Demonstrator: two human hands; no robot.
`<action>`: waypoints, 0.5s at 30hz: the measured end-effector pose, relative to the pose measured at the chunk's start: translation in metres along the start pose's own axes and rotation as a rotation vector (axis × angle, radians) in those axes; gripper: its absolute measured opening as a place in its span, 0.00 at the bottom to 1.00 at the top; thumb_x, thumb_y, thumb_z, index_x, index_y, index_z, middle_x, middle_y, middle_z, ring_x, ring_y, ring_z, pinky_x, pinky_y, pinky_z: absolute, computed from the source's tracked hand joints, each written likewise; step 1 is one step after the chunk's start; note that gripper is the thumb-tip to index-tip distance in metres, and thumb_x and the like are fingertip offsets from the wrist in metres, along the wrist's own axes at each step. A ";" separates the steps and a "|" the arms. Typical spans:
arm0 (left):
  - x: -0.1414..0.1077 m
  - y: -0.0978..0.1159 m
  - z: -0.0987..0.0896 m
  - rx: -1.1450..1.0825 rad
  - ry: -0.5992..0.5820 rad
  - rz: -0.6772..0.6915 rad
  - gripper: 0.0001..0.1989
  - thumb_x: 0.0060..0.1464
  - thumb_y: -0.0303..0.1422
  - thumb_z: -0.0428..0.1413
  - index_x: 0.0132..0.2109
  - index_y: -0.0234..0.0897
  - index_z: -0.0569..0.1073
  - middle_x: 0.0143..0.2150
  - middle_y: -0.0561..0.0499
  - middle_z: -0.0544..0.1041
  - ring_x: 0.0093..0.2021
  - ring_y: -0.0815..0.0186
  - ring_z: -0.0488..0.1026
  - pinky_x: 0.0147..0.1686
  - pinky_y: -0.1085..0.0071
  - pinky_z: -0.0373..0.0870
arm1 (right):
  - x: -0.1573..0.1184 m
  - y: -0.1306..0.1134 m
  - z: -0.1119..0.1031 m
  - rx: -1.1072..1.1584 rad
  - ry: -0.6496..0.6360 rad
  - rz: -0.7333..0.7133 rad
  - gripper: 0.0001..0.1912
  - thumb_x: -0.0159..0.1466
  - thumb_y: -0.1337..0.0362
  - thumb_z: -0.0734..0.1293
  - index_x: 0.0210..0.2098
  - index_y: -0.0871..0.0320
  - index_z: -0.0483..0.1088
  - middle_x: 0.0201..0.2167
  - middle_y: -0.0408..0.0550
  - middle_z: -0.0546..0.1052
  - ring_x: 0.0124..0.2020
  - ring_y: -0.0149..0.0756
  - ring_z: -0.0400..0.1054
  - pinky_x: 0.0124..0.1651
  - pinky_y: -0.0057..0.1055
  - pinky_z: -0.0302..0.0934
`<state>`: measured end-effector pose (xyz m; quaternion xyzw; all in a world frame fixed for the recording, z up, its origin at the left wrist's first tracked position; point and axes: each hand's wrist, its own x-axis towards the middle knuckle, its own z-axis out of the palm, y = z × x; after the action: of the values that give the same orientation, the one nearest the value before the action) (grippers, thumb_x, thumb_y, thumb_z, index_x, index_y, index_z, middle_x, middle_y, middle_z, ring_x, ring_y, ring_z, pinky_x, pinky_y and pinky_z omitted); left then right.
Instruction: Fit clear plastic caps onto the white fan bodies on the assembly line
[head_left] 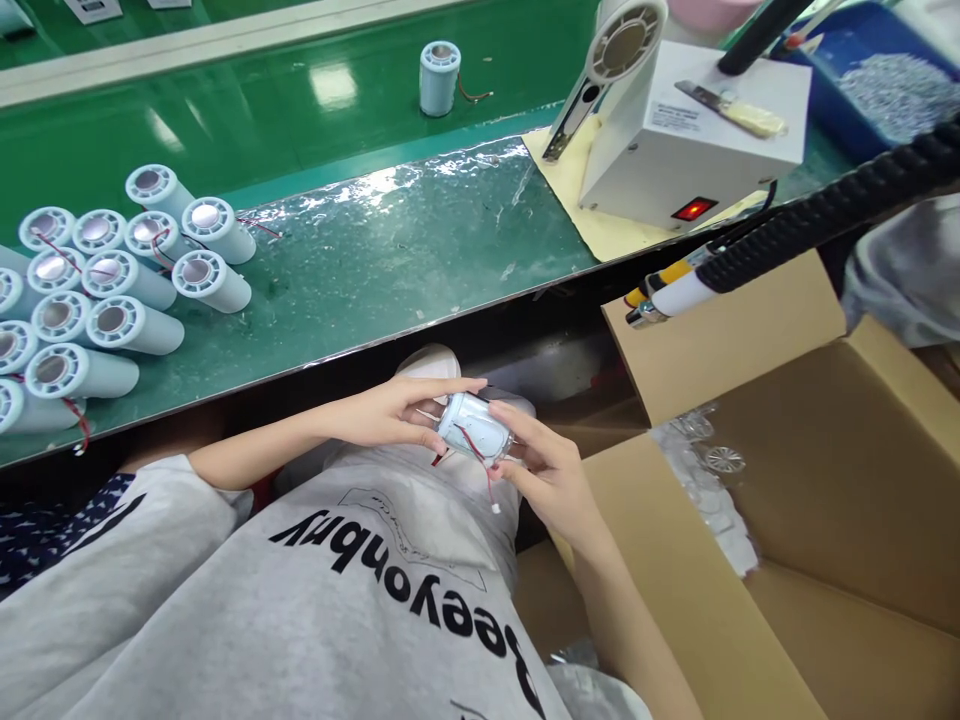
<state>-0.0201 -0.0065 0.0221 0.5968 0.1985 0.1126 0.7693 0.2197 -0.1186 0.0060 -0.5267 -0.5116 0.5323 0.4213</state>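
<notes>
A glossy green bench runs across the scene, its surface scuffed and catching bright patches of light. At its left end pale blue cylinders stand in a close group, several trailing red wires. Beyond lies a smoother green strip with a single cylinder on it. On the far right a white machine with a lit red switch sits on a yellow sheet; a knife lies on top, and a blue tray is beside it. An open cardboard box at near right holds clear plastic pieces.

Over the lap, off the bench's near edge, the left hand and right hand share a blue part, clear plastic showing at its right end and a red wire dangling. The left fingers curl partway around one end; the right thumb and fingers pinch the other.
</notes>
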 end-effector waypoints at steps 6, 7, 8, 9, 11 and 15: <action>0.002 -0.022 0.004 -0.110 0.009 -0.077 0.42 0.57 0.36 0.67 0.74 0.47 0.61 0.60 0.43 0.79 0.48 0.62 0.80 0.50 0.64 0.78 | 0.002 0.005 0.012 -0.004 -0.001 0.055 0.32 0.59 0.40 0.77 0.57 0.47 0.79 0.50 0.50 0.83 0.42 0.47 0.80 0.44 0.41 0.78; 0.004 -0.021 0.006 -0.100 0.029 -0.103 0.40 0.58 0.38 0.65 0.74 0.47 0.62 0.59 0.43 0.79 0.46 0.63 0.80 0.46 0.66 0.78 | 0.003 0.006 0.013 0.006 -0.026 0.079 0.34 0.59 0.38 0.76 0.59 0.48 0.78 0.48 0.50 0.84 0.39 0.45 0.79 0.42 0.40 0.78; 0.006 -0.017 0.006 -0.065 0.055 -0.131 0.38 0.58 0.40 0.64 0.73 0.46 0.64 0.58 0.43 0.79 0.43 0.64 0.80 0.42 0.68 0.78 | 0.005 0.008 0.011 0.013 -0.051 0.091 0.36 0.60 0.35 0.74 0.60 0.49 0.77 0.46 0.50 0.84 0.37 0.44 0.79 0.41 0.39 0.77; 0.009 -0.010 0.005 -0.004 0.093 -0.158 0.35 0.58 0.42 0.64 0.70 0.45 0.67 0.57 0.44 0.80 0.41 0.64 0.80 0.39 0.69 0.77 | 0.008 0.011 0.005 0.014 -0.057 0.094 0.37 0.61 0.34 0.71 0.61 0.50 0.76 0.47 0.50 0.84 0.37 0.43 0.79 0.40 0.39 0.77; 0.021 0.014 -0.007 0.194 0.225 -0.174 0.33 0.53 0.46 0.64 0.63 0.40 0.73 0.52 0.45 0.81 0.39 0.64 0.78 0.36 0.70 0.75 | 0.014 0.020 -0.026 -0.037 0.097 0.108 0.38 0.63 0.31 0.67 0.59 0.52 0.77 0.49 0.52 0.83 0.38 0.42 0.80 0.39 0.36 0.76; 0.064 0.078 -0.077 0.753 0.777 -0.044 0.37 0.52 0.54 0.59 0.60 0.31 0.72 0.53 0.43 0.77 0.48 0.54 0.78 0.51 0.57 0.75 | 0.015 0.047 -0.142 -0.322 0.826 0.322 0.35 0.71 0.36 0.55 0.53 0.58 0.75 0.42 0.52 0.81 0.38 0.36 0.78 0.35 0.28 0.74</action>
<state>0.0087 0.1075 0.0705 0.7413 0.5073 0.2297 0.3745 0.3630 -0.0954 -0.0312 -0.8258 -0.2888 0.2507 0.4146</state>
